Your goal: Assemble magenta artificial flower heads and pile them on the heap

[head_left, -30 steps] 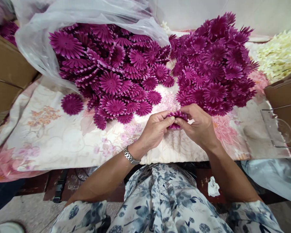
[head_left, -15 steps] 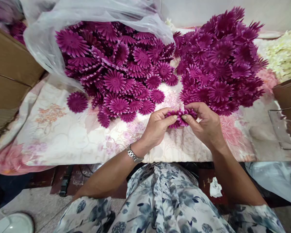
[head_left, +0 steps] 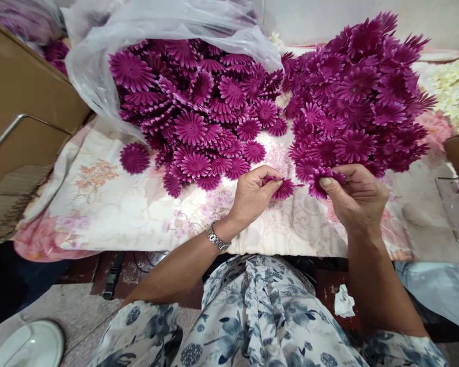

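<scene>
Two hands, each pinched: my left hand (head_left: 252, 195) has thumb and forefinger closed on the left flower (head_left: 284, 189), and my right hand (head_left: 361, 199) has its thumb pressed on the right flower (head_left: 317, 183), the forefinger curled behind it. I take my bearings from the loose heap (head_left: 355, 92) of magenta flowers. The right flower is at the heap's near edge and overlaps it in my view, so I cannot tell whether their petals touch. The left flower is off the heap's near left corner, on my side of it. Between the two flowers is a gap, and both lie with their wide way roughly side to side, along the heap's near edge. That makes my right hand the nearer one to the heap. Whether either flower is a single layer or several I cannot tell. My right forearm rises towards the heap almost straight, the wrist bent inward; my left forearm, with the watch (head_left: 217, 238), slants in from the near left of it. Left of the heap, the plastic bag (head_left: 90, 76) gapes around the second pile (head_left: 191, 127).
</scene>
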{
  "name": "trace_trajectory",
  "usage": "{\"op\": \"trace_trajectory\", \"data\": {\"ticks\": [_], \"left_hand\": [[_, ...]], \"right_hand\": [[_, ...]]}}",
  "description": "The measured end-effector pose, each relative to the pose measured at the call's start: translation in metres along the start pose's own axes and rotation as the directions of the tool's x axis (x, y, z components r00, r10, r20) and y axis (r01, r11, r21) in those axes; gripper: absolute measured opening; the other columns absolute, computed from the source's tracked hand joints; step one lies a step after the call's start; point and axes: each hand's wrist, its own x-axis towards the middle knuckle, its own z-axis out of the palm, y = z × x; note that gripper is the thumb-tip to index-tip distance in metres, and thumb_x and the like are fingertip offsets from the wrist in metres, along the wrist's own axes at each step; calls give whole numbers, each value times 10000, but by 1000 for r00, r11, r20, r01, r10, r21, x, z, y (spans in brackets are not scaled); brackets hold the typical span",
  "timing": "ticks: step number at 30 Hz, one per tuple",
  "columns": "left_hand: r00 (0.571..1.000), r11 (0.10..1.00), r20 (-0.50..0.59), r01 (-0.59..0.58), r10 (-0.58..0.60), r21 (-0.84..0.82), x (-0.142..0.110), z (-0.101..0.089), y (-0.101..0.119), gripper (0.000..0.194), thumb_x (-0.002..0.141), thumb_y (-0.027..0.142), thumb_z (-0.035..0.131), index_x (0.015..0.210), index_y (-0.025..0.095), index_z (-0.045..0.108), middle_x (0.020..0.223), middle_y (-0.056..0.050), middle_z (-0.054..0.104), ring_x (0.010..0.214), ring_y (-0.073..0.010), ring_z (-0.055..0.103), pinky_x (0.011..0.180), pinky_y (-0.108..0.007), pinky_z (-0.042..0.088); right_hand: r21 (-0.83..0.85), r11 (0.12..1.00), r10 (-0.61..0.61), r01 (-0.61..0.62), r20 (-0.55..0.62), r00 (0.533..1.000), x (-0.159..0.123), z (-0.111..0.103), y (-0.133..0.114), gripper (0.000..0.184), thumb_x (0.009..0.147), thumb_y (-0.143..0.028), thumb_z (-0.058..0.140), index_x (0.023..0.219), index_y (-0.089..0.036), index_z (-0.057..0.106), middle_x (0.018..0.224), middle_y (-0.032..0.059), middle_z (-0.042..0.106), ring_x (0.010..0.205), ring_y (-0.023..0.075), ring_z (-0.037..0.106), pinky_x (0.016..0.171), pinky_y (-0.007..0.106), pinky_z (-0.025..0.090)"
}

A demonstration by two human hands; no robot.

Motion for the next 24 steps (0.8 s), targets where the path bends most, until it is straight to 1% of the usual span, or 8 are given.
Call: {"op": "trace_trajectory", "data": {"ticks": [4,7,10,13,15,17,19,24], "left_hand": [[999,998,3,43,-43,46,-3,3,5,38,688,153,668,666,157,636,620,26,613,561,-75,542,549,-197,432],[995,991,58,71,-78,114,-6,5,12,157,735,284,674,653,169,606,537,39,543,474,-76,480,468,-209,369],[994,974,98,17,-40,226,-8,6,18,303,776,369,650,572,169,550,483,46,459,455,-66,395,462,-217,307],[992,951,126,-51,13,304,-7,7,23,445,798,436,620,489,168,446,472,44,381,467,-64,324,462,-227,251],[991,945,133,-62,20,322,-7,8,25,524,800,503,595,461,173,369,465,46,308,459,-63,264,446,-236,201],[991,940,131,-47,2,338,-6,8,26,589,806,568,550,445,181,292,459,48,235,448,-61,202,435,-245,158],[992,934,123,-33,-12,356,-5,9,28,611,820,593,510,445,187,248,460,49,201,443,-60,170,434,-251,140],[993,916,113,-77,35,393,12,26,34,587,849,548,493,451,185,261,469,44,230,452,-62,196,457,-259,147]], "right_hand": [[2,1000,22,-22,-66,998,0,-5,6,187,742,-353,712,828,-197,656,532,-75,473,443,61,400,452,219,343],[25,1000,15,-14,-65,998,-1,-5,8,178,731,-343,725,815,-202,658,520,-73,476,441,67,409,439,218,347],[244,969,33,-44,46,998,-2,-6,7,165,748,-333,711,816,-203,637,626,-43,573,502,83,499,472,221,422],[497,866,-30,-55,162,986,-1,-7,3,147,752,-317,709,789,-203,624,784,2,639,671,122,604,561,244,491],[569,821,-77,-55,205,976,0,-7,0,120,751,-285,712,789,-204,632,866,23,655,779,144,629,634,268,515],[584,809,-91,-66,237,967,1,-8,-1,87,759,-243,705,804,-203,642,891,30,662,801,144,633,654,271,515],[581,812,-98,-60,237,967,1,-10,0,74,762,-221,700,809,-201,646,858,24,662,763,134,627,616,253,501],[591,806,-126,-9,186,974,0,-19,5,97,755,-271,707,782,-203,642,770,17,651,689,143,608,594,282,498]]}}
